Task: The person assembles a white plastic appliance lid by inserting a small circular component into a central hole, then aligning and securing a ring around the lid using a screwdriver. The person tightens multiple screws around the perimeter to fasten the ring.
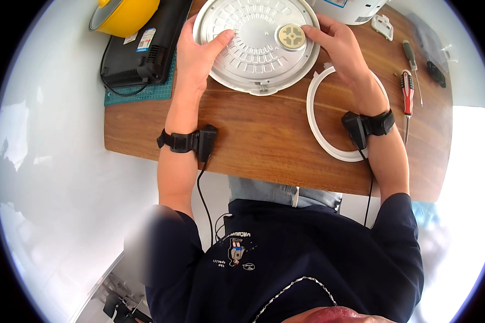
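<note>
One round silver lid [248, 60] is at the far part of the bench [253, 137], held between two hands set apart; the left hand [197, 54] is clamped on its left rim, thumb over the face; the right hand [339, 46] grips its right rim, thumb at the pale disc [292, 39]; whether the lid touches the wood, I cannot tell; nearer the person than the lid and rightward lies a white ring [319, 127]; farther right of the lid, a red-handled screwdriver [407, 89].
</note>
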{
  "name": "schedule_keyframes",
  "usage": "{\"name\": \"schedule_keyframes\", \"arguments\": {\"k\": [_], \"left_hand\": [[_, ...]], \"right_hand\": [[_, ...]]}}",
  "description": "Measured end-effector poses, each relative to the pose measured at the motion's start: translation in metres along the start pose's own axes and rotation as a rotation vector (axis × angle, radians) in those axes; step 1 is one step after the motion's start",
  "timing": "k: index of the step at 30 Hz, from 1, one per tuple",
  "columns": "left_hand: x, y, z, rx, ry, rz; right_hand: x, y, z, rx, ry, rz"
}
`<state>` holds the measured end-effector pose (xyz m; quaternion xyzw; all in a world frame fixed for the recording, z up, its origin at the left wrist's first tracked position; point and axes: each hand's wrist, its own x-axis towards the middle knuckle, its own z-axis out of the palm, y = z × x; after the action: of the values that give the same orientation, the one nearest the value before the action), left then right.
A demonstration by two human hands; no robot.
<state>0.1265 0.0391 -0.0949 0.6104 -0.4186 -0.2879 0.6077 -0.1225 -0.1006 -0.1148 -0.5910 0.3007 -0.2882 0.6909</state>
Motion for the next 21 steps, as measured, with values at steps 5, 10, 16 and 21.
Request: {"name": "schedule_keyframes", "arguments": {"k": [5, 10, 16, 21], "left_hand": [[0.004, -0.008, 0.001, -0.039, 0.005, 0.041], [0.0, 0.0, 0.006, -0.066, 0.009, 0.087], [0.003, -0.006, 0.004, -0.132, -0.02, 0.122], [0.002, -0.007, 0.006, -0.102, -0.009, 0.168]], "right_hand": [[0.0, 0.005, 0.001, 0.025, -0.022, -0.095], [0.001, 0.01, 0.004, -0.07, 0.002, -0.198], [-0.001, 0.007, 0.007, -0.061, 0.025, -0.196], [-0.001, 0.007, 0.008, -0.065, 0.063, -0.207]]}}
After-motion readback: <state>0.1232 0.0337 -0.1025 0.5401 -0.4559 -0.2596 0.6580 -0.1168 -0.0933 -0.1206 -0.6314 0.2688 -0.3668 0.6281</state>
